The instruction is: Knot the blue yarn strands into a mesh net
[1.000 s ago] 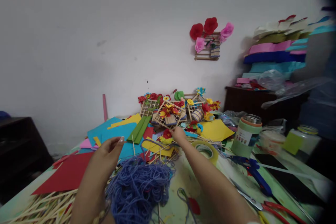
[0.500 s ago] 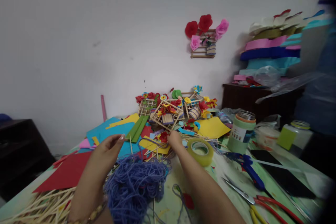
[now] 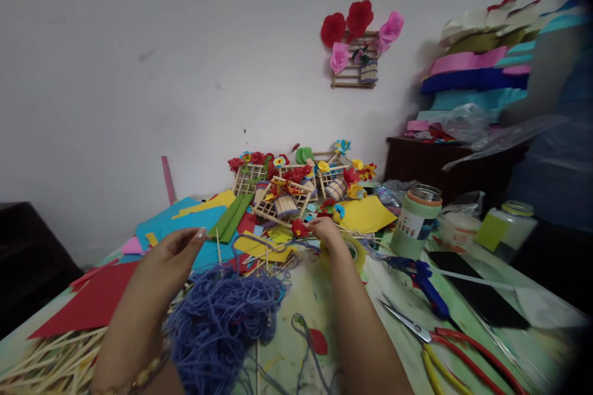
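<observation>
My right hand (image 3: 327,231) reaches over the middle of the table, its fingertips closed on a small red paper flower (image 3: 300,228). My left hand (image 3: 173,253) is raised on the left, thumb and forefinger pinched together; what lies between them, if anything, is too small to make out. A thin stick (image 3: 218,248) stands just right of those fingertips. Below, between my forearms, is a big tangled heap of blue-purple yarn (image 3: 222,321). A loose loop of yarn curves over yellow paper (image 3: 264,250). A roll of clear tape (image 3: 357,253) is partly hidden behind my right wrist.
Small stick trellises (image 3: 282,200) with paper flowers are piled against the wall. Coloured sheets (image 3: 92,296) and bundled sticks (image 3: 50,361) lie left. On the right are a green jar (image 3: 414,222), a blue-handled tool (image 3: 426,287), scissors (image 3: 421,330) and a black flat object (image 3: 482,290).
My right hand has moved right with the red flower, now in front of the tape roll. My left hand keeps its pinch almost in place. The view has shifted slightly.
</observation>
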A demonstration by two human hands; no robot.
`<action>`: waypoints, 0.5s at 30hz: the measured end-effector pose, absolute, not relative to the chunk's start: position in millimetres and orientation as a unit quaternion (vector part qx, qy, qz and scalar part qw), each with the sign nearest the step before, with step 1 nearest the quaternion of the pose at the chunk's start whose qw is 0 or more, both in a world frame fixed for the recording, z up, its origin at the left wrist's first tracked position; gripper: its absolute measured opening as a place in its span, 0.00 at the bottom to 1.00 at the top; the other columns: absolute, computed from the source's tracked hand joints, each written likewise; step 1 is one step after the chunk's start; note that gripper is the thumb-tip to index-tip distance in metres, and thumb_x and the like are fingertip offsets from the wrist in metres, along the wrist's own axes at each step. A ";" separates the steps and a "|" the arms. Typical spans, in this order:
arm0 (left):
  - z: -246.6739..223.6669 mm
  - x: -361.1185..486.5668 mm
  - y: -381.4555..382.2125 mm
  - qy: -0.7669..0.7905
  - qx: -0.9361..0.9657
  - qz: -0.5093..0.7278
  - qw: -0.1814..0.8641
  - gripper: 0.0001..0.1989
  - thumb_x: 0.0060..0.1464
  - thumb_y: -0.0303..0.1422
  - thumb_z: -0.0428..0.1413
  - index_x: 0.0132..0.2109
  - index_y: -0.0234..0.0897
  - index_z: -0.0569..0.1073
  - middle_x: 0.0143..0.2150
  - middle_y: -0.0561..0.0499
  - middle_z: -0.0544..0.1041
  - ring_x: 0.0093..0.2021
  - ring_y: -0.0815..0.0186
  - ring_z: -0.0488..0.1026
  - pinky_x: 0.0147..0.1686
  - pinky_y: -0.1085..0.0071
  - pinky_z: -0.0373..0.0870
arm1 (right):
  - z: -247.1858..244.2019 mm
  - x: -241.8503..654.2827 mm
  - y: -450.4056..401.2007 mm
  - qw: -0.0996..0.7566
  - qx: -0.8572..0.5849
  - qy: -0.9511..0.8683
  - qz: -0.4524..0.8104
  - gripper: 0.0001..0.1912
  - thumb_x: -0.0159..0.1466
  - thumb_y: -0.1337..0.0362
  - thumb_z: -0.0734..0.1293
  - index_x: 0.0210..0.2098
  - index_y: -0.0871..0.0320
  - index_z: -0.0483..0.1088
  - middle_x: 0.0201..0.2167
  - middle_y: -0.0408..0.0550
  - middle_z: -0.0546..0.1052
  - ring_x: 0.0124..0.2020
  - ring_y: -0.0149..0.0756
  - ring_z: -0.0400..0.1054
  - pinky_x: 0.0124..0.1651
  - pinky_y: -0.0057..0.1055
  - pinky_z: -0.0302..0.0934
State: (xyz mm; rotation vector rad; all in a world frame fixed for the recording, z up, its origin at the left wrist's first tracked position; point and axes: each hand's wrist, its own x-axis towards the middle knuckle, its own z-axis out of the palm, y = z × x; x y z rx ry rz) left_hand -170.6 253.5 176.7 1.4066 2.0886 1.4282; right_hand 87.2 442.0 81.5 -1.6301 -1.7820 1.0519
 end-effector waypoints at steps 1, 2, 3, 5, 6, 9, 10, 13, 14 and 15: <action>178.1 -170.0 252.7 0.721 0.479 0.487 0.116 0.22 0.43 0.50 0.50 0.38 0.39 0.73 0.46 0.44 0.77 0.52 0.50 0.69 0.52 0.57 0.66 | 81.3 88.5 440.1 0.248 -0.595 -0.654 0.397 0.17 0.64 0.59 0.62 0.49 0.61 0.66 0.47 0.51 0.70 0.44 0.38 0.68 0.44 0.39 0.66; 179.0 -170.1 252.0 0.727 0.475 0.483 0.110 0.22 0.43 0.50 0.50 0.37 0.39 0.73 0.46 0.44 0.77 0.52 0.50 0.69 0.52 0.57 0.66 | 81.4 89.9 438.3 0.245 -0.589 -0.654 0.407 0.15 0.64 0.59 0.63 0.47 0.62 0.67 0.45 0.50 0.71 0.42 0.36 0.68 0.43 0.37 0.67; 179.3 -171.0 251.5 0.732 0.472 0.479 0.106 0.22 0.43 0.51 0.50 0.37 0.39 0.73 0.46 0.44 0.77 0.52 0.49 0.69 0.52 0.56 0.66 | 81.7 91.2 436.7 0.244 -0.584 -0.653 0.416 0.14 0.63 0.60 0.64 0.45 0.63 0.68 0.41 0.49 0.73 0.39 0.34 0.69 0.40 0.35 0.67; 178.3 -174.2 251.4 0.743 0.465 0.471 0.102 0.23 0.43 0.51 0.49 0.38 0.39 0.73 0.46 0.43 0.77 0.51 0.48 0.70 0.52 0.54 0.66 | 82.8 93.0 433.6 0.244 -0.574 -0.650 0.434 0.10 0.60 0.64 0.67 0.39 0.64 0.71 0.31 0.45 0.75 0.30 0.30 0.69 0.34 0.28 0.66; 177.3 -176.0 251.7 0.747 0.463 0.466 0.102 0.23 0.43 0.52 0.49 0.38 0.39 0.72 0.45 0.42 0.77 0.51 0.48 0.70 0.52 0.53 0.66 | 83.4 93.2 432.1 0.244 -0.568 -0.648 0.444 0.08 0.58 0.67 0.69 0.37 0.64 0.72 0.26 0.44 0.75 0.27 0.28 0.68 0.31 0.25 0.65; 174.0 -179.2 253.5 0.750 0.477 0.449 0.093 0.25 0.43 0.53 0.48 0.39 0.38 0.72 0.46 0.42 0.76 0.50 0.47 0.70 0.52 0.52 0.65 | 84.6 90.7 428.0 0.238 -0.549 -0.645 0.475 0.07 0.52 0.72 0.71 0.32 0.63 0.74 0.18 0.41 0.73 0.20 0.26 0.66 0.26 0.22 0.62; 173.4 -179.2 254.0 0.749 0.481 0.446 0.089 0.25 0.43 0.54 0.48 0.39 0.38 0.72 0.46 0.41 0.76 0.50 0.47 0.70 0.52 0.52 0.65 | 84.7 89.3 426.9 0.234 -0.541 -0.645 0.485 0.07 0.51 0.73 0.71 0.31 0.62 0.74 0.17 0.41 0.73 0.20 0.26 0.66 0.25 0.22 0.62; 173.1 -177.3 255.0 0.749 0.484 0.444 0.083 0.26 0.43 0.55 0.47 0.38 0.39 0.72 0.44 0.41 0.77 0.50 0.47 0.70 0.52 0.53 0.65 | 83.9 85.2 424.5 0.220 -0.527 -0.649 0.503 0.06 0.51 0.76 0.69 0.28 0.62 0.74 0.16 0.41 0.73 0.20 0.28 0.68 0.27 0.22 0.64; 173.1 -176.9 255.4 0.747 0.485 0.446 0.083 0.26 0.43 0.55 0.47 0.38 0.39 0.72 0.44 0.41 0.77 0.50 0.47 0.71 0.52 0.53 0.65 | 83.5 84.0 424.3 0.216 -0.525 -0.650 0.505 0.07 0.51 0.78 0.68 0.27 0.62 0.74 0.15 0.40 0.72 0.20 0.28 0.68 0.27 0.23 0.65; 172.8 -176.9 255.9 0.745 0.486 0.449 0.084 0.26 0.42 0.55 0.47 0.38 0.39 0.72 0.44 0.41 0.77 0.50 0.47 0.71 0.52 0.53 0.65 | 83.0 82.8 424.3 0.213 -0.525 -0.652 0.504 0.08 0.51 0.78 0.68 0.27 0.61 0.74 0.15 0.40 0.73 0.20 0.29 0.69 0.28 0.23 0.65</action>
